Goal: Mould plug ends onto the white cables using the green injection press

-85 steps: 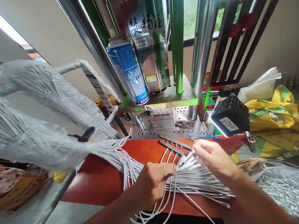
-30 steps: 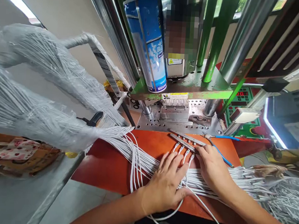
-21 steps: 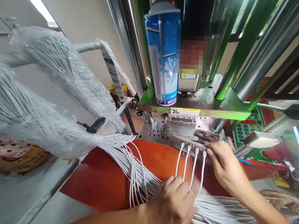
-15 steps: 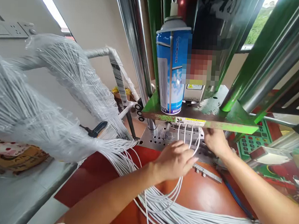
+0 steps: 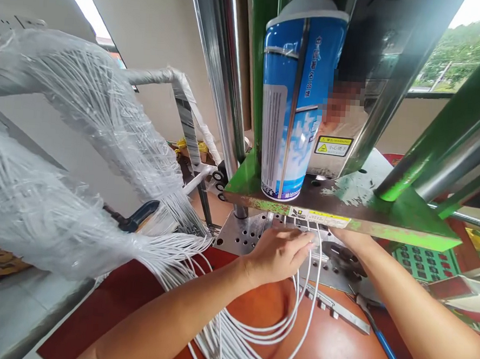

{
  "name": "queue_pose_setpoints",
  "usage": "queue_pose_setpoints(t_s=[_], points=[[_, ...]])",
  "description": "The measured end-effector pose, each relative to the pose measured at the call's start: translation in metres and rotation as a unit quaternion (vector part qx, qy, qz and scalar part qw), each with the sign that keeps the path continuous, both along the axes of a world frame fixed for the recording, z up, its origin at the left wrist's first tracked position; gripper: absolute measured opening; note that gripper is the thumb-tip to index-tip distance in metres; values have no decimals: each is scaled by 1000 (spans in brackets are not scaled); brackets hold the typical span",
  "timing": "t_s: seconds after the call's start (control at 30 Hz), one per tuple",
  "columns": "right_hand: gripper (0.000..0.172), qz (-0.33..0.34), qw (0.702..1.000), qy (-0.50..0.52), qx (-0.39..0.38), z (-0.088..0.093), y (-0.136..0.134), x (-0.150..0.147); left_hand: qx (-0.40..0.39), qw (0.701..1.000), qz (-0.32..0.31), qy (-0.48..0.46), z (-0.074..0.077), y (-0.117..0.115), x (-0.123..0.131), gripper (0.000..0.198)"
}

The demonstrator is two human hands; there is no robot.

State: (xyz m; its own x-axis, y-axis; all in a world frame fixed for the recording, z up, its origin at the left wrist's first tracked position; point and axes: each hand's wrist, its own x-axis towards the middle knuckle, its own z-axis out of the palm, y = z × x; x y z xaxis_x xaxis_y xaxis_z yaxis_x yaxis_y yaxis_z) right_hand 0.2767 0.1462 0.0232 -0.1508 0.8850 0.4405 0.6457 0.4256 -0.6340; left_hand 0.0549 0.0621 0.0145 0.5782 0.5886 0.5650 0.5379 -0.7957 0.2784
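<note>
- Now our left hand, fingers half-curled, pinches thin white cables just under the chipped green steel plate.
- Our right hand hides its fingers beneath that plate; we cannot tell its grip.
- Snagged loops could tug the ends askew.

Under green plate: low gap over perforated steel base, taken up by left hand, right hand and white cables.
On plate: spray can blocks top.
Left of plate: steel column, wrapped cable bundle.
In front of plate: orange tabletop open, except metal bar.
</note>
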Motion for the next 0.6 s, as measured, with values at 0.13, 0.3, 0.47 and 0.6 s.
queue_pose_setpoints(t_s=[0.13,0.3,0.47,0.6], points=[[35,-9,1000,-24,14,-1,-2,-1,66,997,-17,-42,-10,17,-6,33],[36,-22,998,-57,32,-1,-4,-8,130,990,46,10,-15,12,-10,31],[28,-7,994,-98,50,-10,-38,-14,102,979,151,89,-9,-2,-5,35],[42,13,958,-263,109,-25,-84,-29,77,974,177,122,-4,-11,2,39]])
